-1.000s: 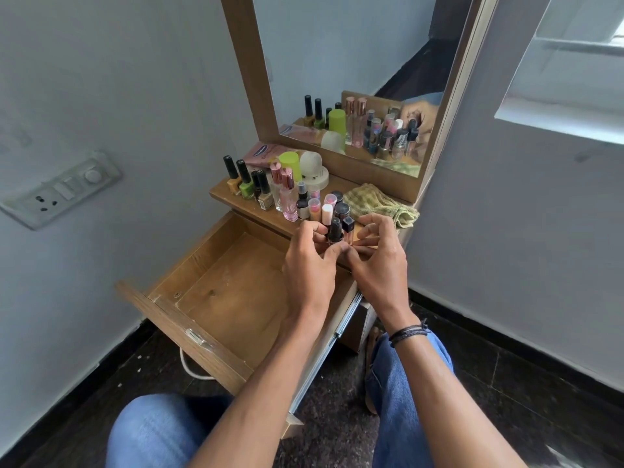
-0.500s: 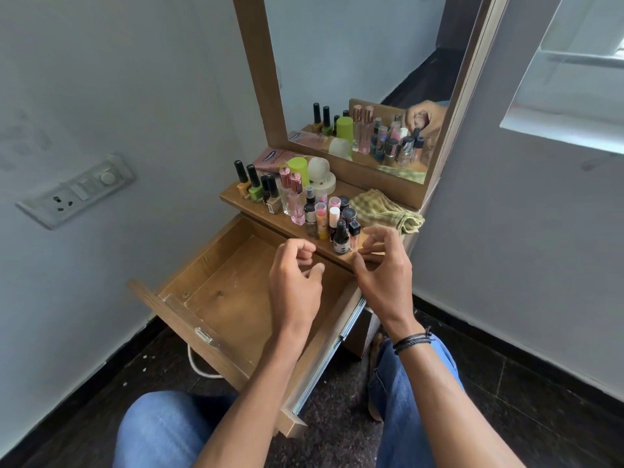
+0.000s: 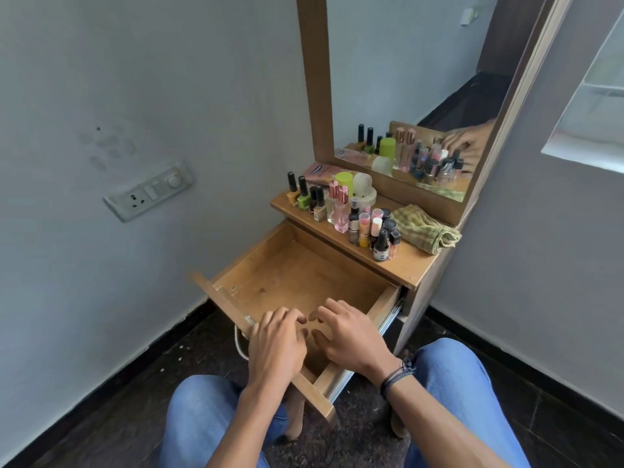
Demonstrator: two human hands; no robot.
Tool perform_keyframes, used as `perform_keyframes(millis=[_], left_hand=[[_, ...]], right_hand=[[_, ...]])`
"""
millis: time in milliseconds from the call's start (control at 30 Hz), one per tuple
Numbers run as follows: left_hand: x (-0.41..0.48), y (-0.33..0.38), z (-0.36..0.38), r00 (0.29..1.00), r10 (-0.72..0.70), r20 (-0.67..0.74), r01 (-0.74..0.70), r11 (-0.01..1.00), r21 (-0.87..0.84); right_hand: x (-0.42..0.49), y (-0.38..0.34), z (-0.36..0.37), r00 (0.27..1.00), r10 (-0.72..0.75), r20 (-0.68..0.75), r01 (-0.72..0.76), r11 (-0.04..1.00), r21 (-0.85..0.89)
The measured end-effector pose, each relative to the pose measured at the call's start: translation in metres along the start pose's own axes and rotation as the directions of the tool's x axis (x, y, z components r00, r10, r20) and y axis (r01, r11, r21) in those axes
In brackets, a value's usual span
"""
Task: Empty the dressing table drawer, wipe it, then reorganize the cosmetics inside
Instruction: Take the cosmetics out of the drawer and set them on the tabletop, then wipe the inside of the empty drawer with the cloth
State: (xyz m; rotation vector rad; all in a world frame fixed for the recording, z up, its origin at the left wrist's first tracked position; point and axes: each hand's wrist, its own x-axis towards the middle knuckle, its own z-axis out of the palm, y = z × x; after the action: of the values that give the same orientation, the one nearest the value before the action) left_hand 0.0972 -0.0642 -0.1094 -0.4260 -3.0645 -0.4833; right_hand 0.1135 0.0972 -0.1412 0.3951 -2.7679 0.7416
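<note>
The wooden drawer (image 3: 236, 258) is pulled out and its bare floor holds nothing. My left hand (image 3: 277, 346) hovers over its front edge, fingers apart and curled down, holding nothing. Beside it, my right hand (image 3: 351, 336) hangs over the drawer's near right part, also empty with fingers spread. Several cosmetics bottles (image 3: 358, 214) stand in a cluster on the dressing table top (image 3: 412, 265), among them nail polishes (image 3: 302, 194), a pink perfume bottle (image 3: 341, 211) and a small black-capped bottle (image 3: 381, 246). A yellow-green checked cloth (image 3: 427, 229) lies folded at the top's right end.
A wood-framed mirror (image 3: 405, 79) rises behind the cosmetics. A switch and socket plate (image 3: 148, 190) sits on the left wall. My knees in blue jeans (image 3: 452, 383) are below the drawer on the dark floor. A white cable (image 3: 239, 342) hangs under the drawer front.
Both hands have left the bottles on the table top and dropped down and back to the drawer's front part. The small black-capped bottle now stands alone at the cluster's near edge.
</note>
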Motion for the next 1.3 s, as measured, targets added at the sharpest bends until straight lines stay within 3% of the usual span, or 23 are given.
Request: perform_keyframes(millis=[467, 633, 667, 733, 800, 867, 900, 967, 1033, 1133, 1233, 1300], left_hand=[[0.002, 0.0, 0.004, 0.993, -0.078, -0.088, 0.077, 0.997, -0.024], [0.001, 0.001, 0.005, 0.992, -0.097, -0.084, 0.096, 0.995, -0.023], [0.001, 0.0, 0.005, 0.992, -0.095, -0.087, 0.092, 0.995, -0.032], [0.001, 0.0, 0.005, 0.99, -0.086, -0.108, 0.082, 0.996, -0.044], [0.001, 0.0, 0.006, 0.989, -0.087, -0.121, 0.081, 0.995, -0.052], [-0.001, 0.0, 0.005, 0.988, -0.087, -0.128, 0.08, 0.995, -0.057], [-0.001, 0.001, 0.004, 0.987, -0.091, -0.13, 0.083, 0.994, -0.066], [-0.001, 0.001, 0.003, 0.987, -0.097, -0.13, 0.087, 0.993, -0.086], [-0.003, 0.002, 0.003, 0.986, -0.099, -0.134, 0.086, 0.992, -0.096], [-0.006, 0.003, 0.001, 0.985, -0.104, -0.136, 0.09, 0.991, -0.103], [-0.009, 0.004, -0.001, 0.988, -0.098, -0.12, 0.085, 0.991, -0.106], [-0.01, 0.004, -0.002, 0.99, -0.084, -0.111, 0.072, 0.991, -0.111]], right_hand=[[-0.001, -0.008, -0.001, 0.988, 0.152, -0.015, -0.152, 0.986, -0.062], [-0.004, -0.008, -0.012, 0.989, 0.147, 0.032, -0.149, 0.981, 0.121], [-0.007, -0.007, -0.019, 0.991, 0.135, -0.019, -0.129, 0.975, 0.182], [-0.014, -0.001, -0.039, 0.957, 0.106, -0.271, -0.052, 0.979, 0.199], [-0.016, 0.016, -0.07, 0.811, 0.114, -0.574, -0.08, 0.993, 0.084], [-0.009, 0.046, -0.107, 0.66, 0.189, -0.727, -0.291, 0.957, -0.016], [-0.004, 0.061, -0.123, 0.639, 0.247, -0.728, -0.395, 0.918, -0.034], [0.009, 0.09, -0.145, 0.728, 0.338, -0.596, -0.484, 0.87, -0.098], [0.02, 0.109, -0.155, 0.863, 0.361, -0.355, -0.447, 0.871, -0.202], [0.028, 0.123, -0.156, 0.923, 0.367, -0.112, -0.384, 0.868, -0.314], [0.029, 0.126, -0.153, 0.916, 0.355, -0.186, -0.395, 0.881, -0.26], [0.027, 0.121, -0.156, 0.872, 0.4, -0.281, -0.454, 0.876, -0.164]])
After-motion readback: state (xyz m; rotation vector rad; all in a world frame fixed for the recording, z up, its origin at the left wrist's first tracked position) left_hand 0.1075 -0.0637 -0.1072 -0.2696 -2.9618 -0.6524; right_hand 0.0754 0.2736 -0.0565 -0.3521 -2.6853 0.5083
